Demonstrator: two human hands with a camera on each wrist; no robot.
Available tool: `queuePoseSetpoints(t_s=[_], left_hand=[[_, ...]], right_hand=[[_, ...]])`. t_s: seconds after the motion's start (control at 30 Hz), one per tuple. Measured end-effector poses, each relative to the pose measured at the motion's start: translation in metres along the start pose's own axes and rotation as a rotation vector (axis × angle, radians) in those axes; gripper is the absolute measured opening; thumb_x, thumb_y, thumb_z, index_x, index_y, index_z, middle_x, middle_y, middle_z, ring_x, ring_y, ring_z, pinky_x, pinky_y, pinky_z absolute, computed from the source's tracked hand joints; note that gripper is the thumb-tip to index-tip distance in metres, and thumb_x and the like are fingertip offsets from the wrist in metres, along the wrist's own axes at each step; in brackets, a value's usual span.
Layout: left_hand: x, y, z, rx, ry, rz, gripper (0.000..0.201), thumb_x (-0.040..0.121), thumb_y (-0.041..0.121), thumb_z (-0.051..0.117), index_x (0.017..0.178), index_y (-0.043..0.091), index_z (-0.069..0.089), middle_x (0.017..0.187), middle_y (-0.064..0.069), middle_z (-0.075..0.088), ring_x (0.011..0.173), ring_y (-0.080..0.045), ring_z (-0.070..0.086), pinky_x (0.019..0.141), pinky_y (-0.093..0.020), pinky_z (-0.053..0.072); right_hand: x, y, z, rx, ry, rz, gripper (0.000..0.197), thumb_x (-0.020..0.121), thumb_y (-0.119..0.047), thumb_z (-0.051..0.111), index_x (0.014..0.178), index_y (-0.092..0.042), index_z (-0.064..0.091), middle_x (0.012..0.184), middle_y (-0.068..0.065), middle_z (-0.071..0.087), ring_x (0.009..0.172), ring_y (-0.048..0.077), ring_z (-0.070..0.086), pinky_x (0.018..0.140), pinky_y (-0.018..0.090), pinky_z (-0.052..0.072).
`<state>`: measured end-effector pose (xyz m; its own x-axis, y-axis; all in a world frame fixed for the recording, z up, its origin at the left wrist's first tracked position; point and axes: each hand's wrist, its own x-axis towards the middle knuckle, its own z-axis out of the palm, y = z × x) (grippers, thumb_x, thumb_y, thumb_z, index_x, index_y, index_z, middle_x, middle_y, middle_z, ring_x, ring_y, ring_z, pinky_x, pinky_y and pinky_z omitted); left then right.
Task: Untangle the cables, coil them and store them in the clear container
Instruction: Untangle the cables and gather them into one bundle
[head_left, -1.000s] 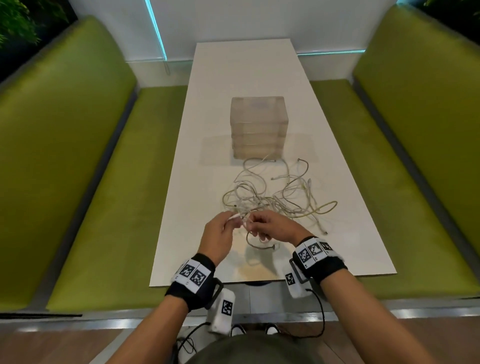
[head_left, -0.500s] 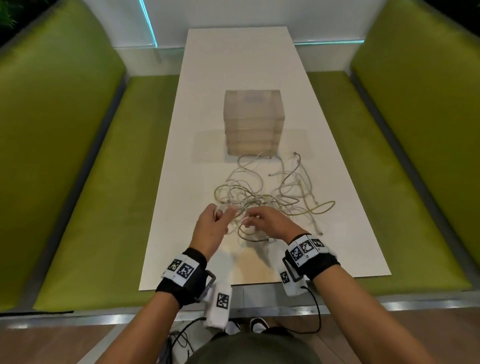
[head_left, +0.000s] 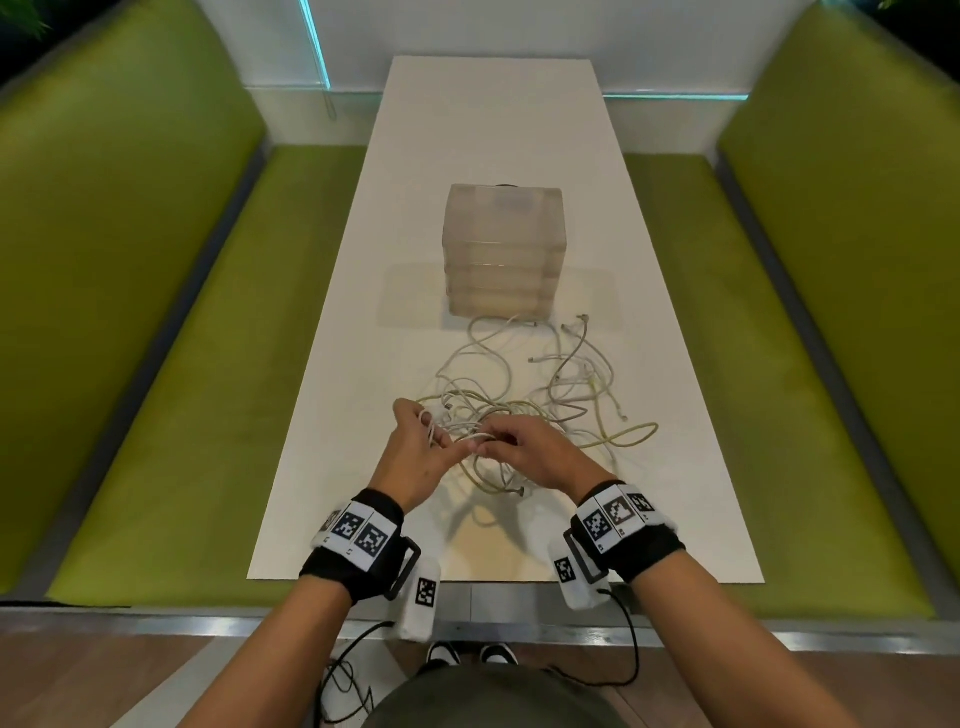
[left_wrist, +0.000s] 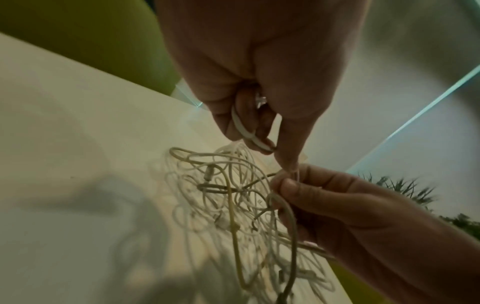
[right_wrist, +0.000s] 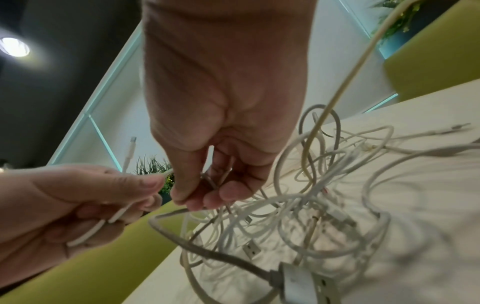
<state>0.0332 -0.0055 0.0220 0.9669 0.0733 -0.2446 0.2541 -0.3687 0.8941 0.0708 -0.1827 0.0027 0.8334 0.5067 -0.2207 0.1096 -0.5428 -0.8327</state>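
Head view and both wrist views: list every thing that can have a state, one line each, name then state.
left hand: fingers curled round a white cable.
right hand: pinching strands of the tangle.
cable tangle: knotted, uncoiled, partly lifted at the near end, the rest lying on the table.
clear container: closed, standing beyond the tangle; contents cannot be told.

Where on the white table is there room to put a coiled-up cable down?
Bare table lies left of the cable tangle, up to the table's left edge, and more beyond the clear container. It is crowded between container and hands: the left hand and right hand hold strands there.
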Motion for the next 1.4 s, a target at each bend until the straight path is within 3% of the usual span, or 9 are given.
queuePoseSetpoints(t_s=[0.17, 0.3, 0.4, 0.6, 0.73, 0.87, 1.03, 1.2, 1.4], left_hand=[[-0.008, -0.001, 0.002, 0.137, -0.090, 0.132, 0.072, 0.090, 0.023, 0.064, 0.147, 0.030, 0.022, 0.079, -0.001, 0.051, 0.067, -0.014, 0.050, 0.075, -0.034, 0.049], [-0.008, -0.002, 0.010, 0.317, -0.019, 0.292, 0.029, 0.093, 0.004, 0.051, 0.117, 0.012, 0.066, 0.094, 0.000, 0.052, 0.091, -0.023, 0.057, 0.081, -0.019, 0.041], [-0.011, -0.004, 0.011, 0.221, 0.043, 0.362, 0.022, 0.093, 0.003, 0.052, 0.101, 0.015, 0.069, 0.093, -0.001, 0.056, 0.085, -0.011, 0.055, 0.074, -0.006, 0.037], [-0.028, 0.020, -0.003, -0.448, -0.012, 0.146, 0.019, 0.101, 0.015, 0.040, 0.090, 0.017, 0.055, 0.090, 0.000, 0.068, 0.047, -0.006, 0.039, 0.044, -0.018, 0.029], [-0.026, 0.029, -0.019, -0.705, 0.015, 0.099, 0.024, 0.102, 0.016, 0.036, 0.083, 0.015, 0.051, 0.058, 0.004, 0.047, 0.041, -0.004, 0.026, 0.039, -0.017, 0.023], [-0.016, 0.018, -0.019, -0.170, 0.119, 0.080, 0.020, 0.092, 0.035, 0.057, 0.090, 0.015, 0.058, 0.059, 0.007, 0.043, 0.048, -0.007, 0.033, 0.043, -0.017, 0.029], [-0.006, 0.001, 0.004, 0.577, -0.135, 0.088, 0.035, 0.088, 0.054, 0.054, 0.109, 0.028, 0.066, 0.089, 0.002, 0.070, 0.082, -0.019, 0.063, 0.069, -0.031, 0.046], [-0.004, 0.008, 0.010, 0.220, 0.045, 0.073, 0.044, 0.087, 0.058, 0.052, 0.089, 0.018, 0.068, 0.081, 0.002, 0.069, 0.075, -0.016, 0.061, 0.067, -0.028, 0.045], [-0.003, 0.015, 0.015, -0.203, 0.158, -0.037, 0.026, 0.090, 0.031, 0.063, 0.077, 0.008, 0.064, 0.068, 0.003, 0.066, 0.065, -0.014, 0.058, 0.062, -0.023, 0.044]], right_hand=[[0.002, 0.002, 0.000, 0.036, 0.022, -0.028, 0.006, 0.087, -0.024, 0.066, 0.082, -0.021, 0.066, 0.072, -0.010, 0.059, 0.068, 0.006, 0.053, 0.065, 0.022, 0.040], [0.005, 0.002, 0.008, 0.023, 0.047, -0.010, 0.004, 0.086, -0.016, 0.067, 0.084, -0.018, 0.064, 0.071, -0.014, 0.055, 0.066, -0.002, 0.050, 0.061, 0.010, 0.036], [0.009, 0.000, 0.016, 0.012, 0.086, 0.002, 0.013, 0.087, -0.019, 0.066, 0.079, -0.021, 0.056, 0.070, -0.014, 0.052, 0.065, -0.003, 0.047, 0.059, 0.009, 0.035], [0.024, -0.002, 0.018, -0.051, 0.165, -0.071, 0.014, 0.086, -0.018, 0.065, 0.100, -0.016, 0.070, 0.092, 0.005, 0.063, 0.084, 0.016, 0.057, 0.077, 0.032, 0.044], [0.024, 0.004, 0.016, 0.009, 0.253, -0.087, 0.014, 0.087, -0.010, 0.064, 0.098, -0.008, 0.072, 0.098, 0.000, 0.056, 0.090, 0.012, 0.055, 0.080, 0.022, 0.043], [0.019, 0.007, 0.010, 0.149, 0.284, -0.073, 0.013, 0.086, -0.007, 0.065, 0.095, -0.004, 0.073, 0.098, -0.003, 0.062, 0.092, 0.013, 0.059, 0.083, 0.021, 0.045], [0.010, 0.002, 0.010, 0.095, 0.250, -0.141, 0.014, 0.087, -0.007, 0.061, 0.095, -0.009, 0.074, 0.090, 0.004, 0.070, 0.086, 0.018, 0.063, 0.081, 0.033, 0.049], [0.005, 0.000, 0.012, 0.029, 0.259, -0.175, 0.017, 0.090, -0.017, 0.063, 0.103, -0.016, 0.073, 0.076, -0.013, 0.055, 0.072, -0.001, 0.052, 0.068, 0.014, 0.040], [-0.001, -0.005, 0.015, 0.004, 0.313, -0.179, 0.013, 0.086, -0.018, 0.067, 0.096, -0.015, 0.074, 0.080, 0.002, 0.062, 0.069, 0.008, 0.054, 0.064, 0.015, 0.041]])
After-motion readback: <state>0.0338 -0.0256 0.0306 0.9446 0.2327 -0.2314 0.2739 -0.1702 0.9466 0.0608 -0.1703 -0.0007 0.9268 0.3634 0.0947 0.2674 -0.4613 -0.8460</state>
